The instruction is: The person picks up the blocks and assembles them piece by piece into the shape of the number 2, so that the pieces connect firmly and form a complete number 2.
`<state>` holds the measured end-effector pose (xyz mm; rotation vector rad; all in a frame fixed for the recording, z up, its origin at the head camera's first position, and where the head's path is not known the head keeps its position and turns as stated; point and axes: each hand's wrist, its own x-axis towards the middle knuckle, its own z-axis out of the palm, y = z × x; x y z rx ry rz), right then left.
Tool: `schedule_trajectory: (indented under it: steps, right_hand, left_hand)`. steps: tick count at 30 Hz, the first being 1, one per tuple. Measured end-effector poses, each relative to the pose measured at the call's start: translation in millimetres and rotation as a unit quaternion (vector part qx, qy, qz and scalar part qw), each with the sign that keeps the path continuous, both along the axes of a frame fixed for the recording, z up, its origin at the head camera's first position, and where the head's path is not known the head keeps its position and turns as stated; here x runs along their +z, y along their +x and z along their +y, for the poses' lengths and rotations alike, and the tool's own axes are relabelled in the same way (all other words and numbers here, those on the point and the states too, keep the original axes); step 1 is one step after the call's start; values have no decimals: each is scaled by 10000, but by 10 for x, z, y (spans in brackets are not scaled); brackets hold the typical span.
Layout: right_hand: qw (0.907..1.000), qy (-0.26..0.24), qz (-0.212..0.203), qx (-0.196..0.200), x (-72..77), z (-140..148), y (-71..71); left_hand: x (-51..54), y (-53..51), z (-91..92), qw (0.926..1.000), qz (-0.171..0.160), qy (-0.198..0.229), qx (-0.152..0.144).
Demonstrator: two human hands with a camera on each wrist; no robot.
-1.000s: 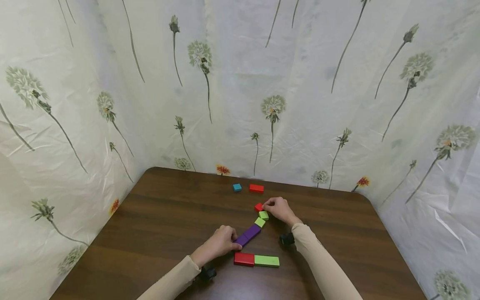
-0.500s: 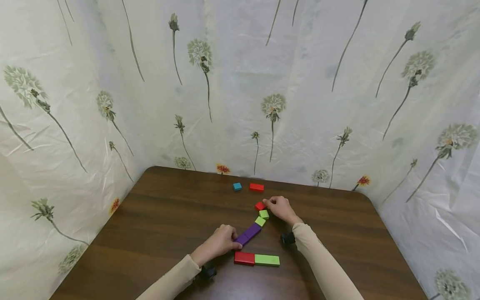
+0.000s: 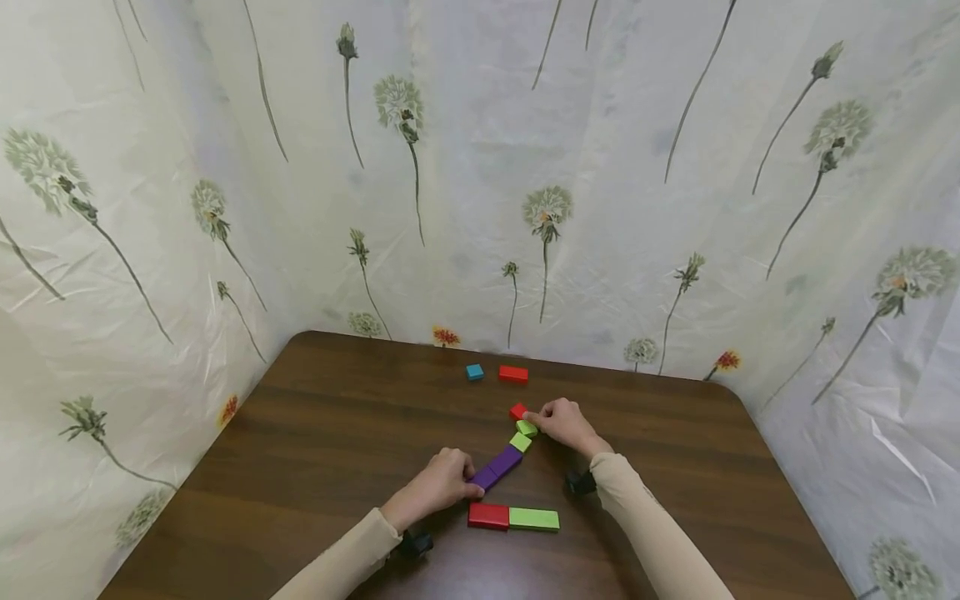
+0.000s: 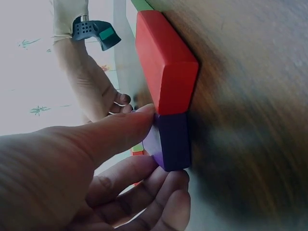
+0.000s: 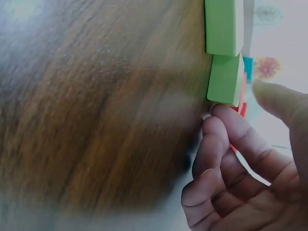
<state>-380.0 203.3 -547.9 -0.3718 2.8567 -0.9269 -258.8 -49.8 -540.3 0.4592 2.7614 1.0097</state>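
Two purple blocks (image 3: 496, 468) lie end to end in a slanting row. My left hand (image 3: 438, 487) holds the nearer one, thumb on top and fingers at its end, as the left wrist view shows. Beyond them come a light green block (image 3: 521, 442), a second green block (image 3: 527, 428) and a small red block (image 3: 518, 412). My right hand (image 3: 567, 423) is at the far end of the row. In the right wrist view its index fingertip (image 5: 222, 113) touches the end of the second green block, with the thumb on the block's other side; the contact is partly hidden.
A red block (image 3: 488, 516) and a longer green block (image 3: 534, 519) form a row nearer me. At the back of the brown table (image 3: 360, 400) lie a blue block (image 3: 475, 372) and a red block (image 3: 513, 374). A flowered curtain (image 3: 465, 208) hangs behind.
My right fingertips have shifted slightly from the small red block toward the second green block, which is now partly covered. The left hand stays in place on the purple block.
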Motion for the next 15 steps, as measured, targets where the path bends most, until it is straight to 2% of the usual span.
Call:
schedule_trajectory:
  steps: [6, 15]
  right_hand:
    - [9999, 101, -18, 8, 55, -11, 10]
    - [9996, 70, -244, 90, 21, 24, 40]
  left_hand:
    - [38, -13, -2, 10000, -27, 37, 26]
    - [6, 6, -3, 10000, -25, 0, 25]
